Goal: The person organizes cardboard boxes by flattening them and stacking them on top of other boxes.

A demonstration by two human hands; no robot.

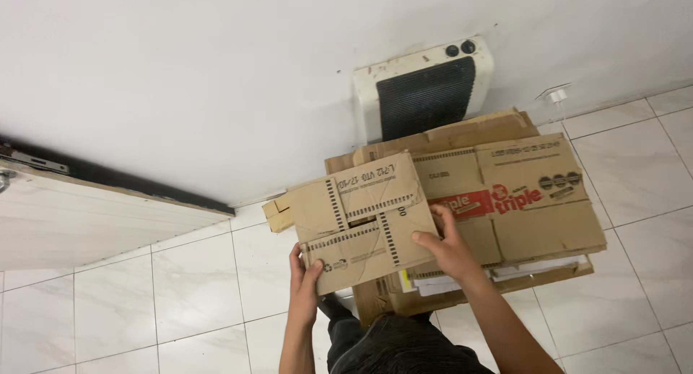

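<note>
A flattened brown cardboard box (357, 219) with black dashed print is held up in front of me. My left hand (305, 280) grips its lower left corner, and my right hand (447, 248) holds its right edge. Behind it lies a stack of flattened cardboard (538, 201), the top sheet brown with a red printed band. White paper sheets (440, 284) stick out from the underside of the stack.
A white wall heater with a black grille (426, 92) stands against the white wall behind the stack. A pale door (86, 215) is open at the left. The floor is white tile (195, 287). My dark trousers (390, 345) show below.
</note>
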